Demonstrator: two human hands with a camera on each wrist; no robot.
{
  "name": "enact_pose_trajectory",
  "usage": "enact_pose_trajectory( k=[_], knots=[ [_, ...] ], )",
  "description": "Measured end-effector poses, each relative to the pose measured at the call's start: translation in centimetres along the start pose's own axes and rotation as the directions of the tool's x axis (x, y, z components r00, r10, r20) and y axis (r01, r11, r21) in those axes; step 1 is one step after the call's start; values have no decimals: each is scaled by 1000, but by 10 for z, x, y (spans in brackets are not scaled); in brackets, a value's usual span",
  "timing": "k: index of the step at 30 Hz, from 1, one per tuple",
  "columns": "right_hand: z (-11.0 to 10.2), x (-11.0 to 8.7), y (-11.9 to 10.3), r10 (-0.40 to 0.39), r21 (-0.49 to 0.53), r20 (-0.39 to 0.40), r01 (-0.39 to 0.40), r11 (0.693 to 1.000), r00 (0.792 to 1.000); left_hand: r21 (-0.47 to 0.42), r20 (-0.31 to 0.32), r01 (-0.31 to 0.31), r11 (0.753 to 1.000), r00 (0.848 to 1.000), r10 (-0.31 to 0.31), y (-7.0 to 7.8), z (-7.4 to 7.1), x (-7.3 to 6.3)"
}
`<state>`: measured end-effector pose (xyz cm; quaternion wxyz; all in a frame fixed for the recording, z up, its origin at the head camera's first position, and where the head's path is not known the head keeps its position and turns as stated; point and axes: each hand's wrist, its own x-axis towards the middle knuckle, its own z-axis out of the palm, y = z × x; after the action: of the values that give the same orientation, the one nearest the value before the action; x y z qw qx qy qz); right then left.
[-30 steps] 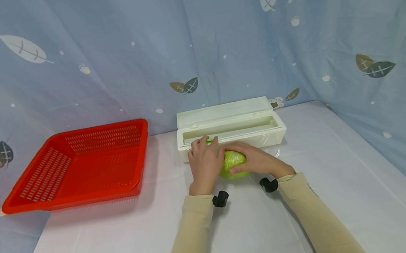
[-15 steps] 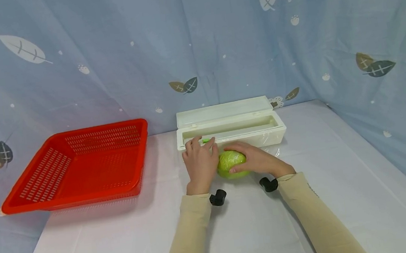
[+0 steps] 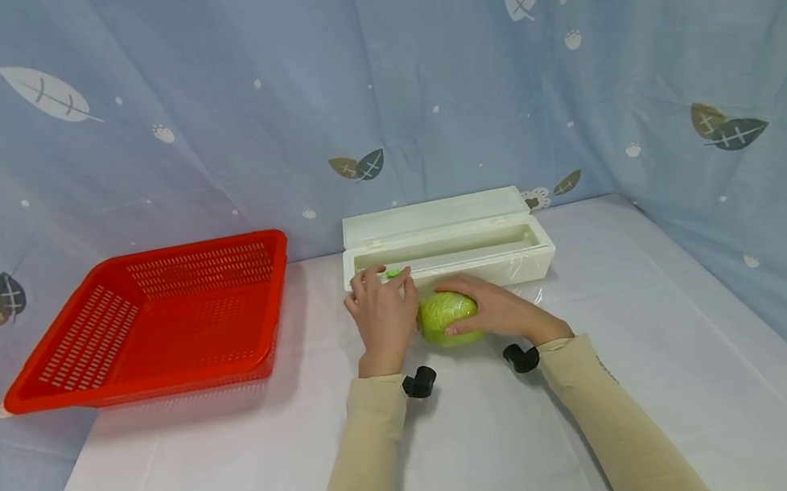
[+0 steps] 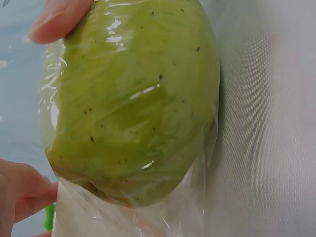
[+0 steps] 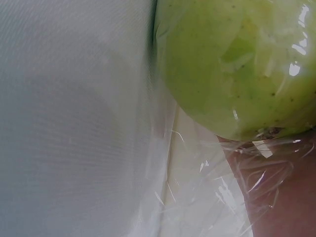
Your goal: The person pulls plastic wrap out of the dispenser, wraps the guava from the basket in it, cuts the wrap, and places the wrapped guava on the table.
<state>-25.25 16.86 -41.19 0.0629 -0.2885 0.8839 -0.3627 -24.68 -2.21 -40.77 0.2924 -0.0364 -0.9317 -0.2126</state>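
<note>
A green fruit (image 3: 438,320) with small dark specks lies on the table, covered in clear cling film (image 5: 222,192). The right hand (image 3: 499,310) grips it from the right; one fingertip (image 4: 59,22) shows on its upper side in the left wrist view. Behind the fruit stands a long white cling film dispenser (image 3: 506,271), its lid raised. Film runs from the fruit toward this box. At the box's front edge, left of the fruit, the left hand (image 3: 381,316) pinches a small green slide cutter (image 3: 393,274), partly hidden by the fingers in the left wrist view.
A red plastic basket (image 3: 192,333) with slotted walls stands at the left of the white-covered table (image 3: 244,473). A blue leaf-print curtain (image 3: 420,96) hangs directly behind the dispenser. Black wrist cameras (image 3: 420,383) sit at the inner side of both wrists.
The left hand has slid left along the dispenser's front edge, taking the green slide cutter with it. The right hand stays on the fruit, more of whose left side now shows.
</note>
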Motion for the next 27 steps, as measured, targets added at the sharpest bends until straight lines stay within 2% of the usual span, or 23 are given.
enact_pose_trajectory(
  k=[6, 12, 19, 23, 27],
  knots=[
    [-1, 0, -2, 3, -4, 3, -3, 1000, 1000, -11, -20, 23, 1000, 1000, -23, -3, 1, 1],
    [-1, 0, -2, 9, -2, 5, -9, 1000, 1000, -25, -54, 20, 999, 998, -21, -5, 1, 1],
    [-2, -1, -1, 10, -3, -9, -10, 1000, 1000, -55, -85, 33, 998, 996, -37, -4, 8, 7],
    [-1, -1, 0, 15, 2, -4, -15, 1000, 1000, -43, -81, 83, 996, 993, -86, -6, 11, 9],
    [0, -1, 0, 21, -2, 0, -21, 1000, 1000, -38, -70, 184, 982, 980, -186, -12, 13, 12]
  ],
)
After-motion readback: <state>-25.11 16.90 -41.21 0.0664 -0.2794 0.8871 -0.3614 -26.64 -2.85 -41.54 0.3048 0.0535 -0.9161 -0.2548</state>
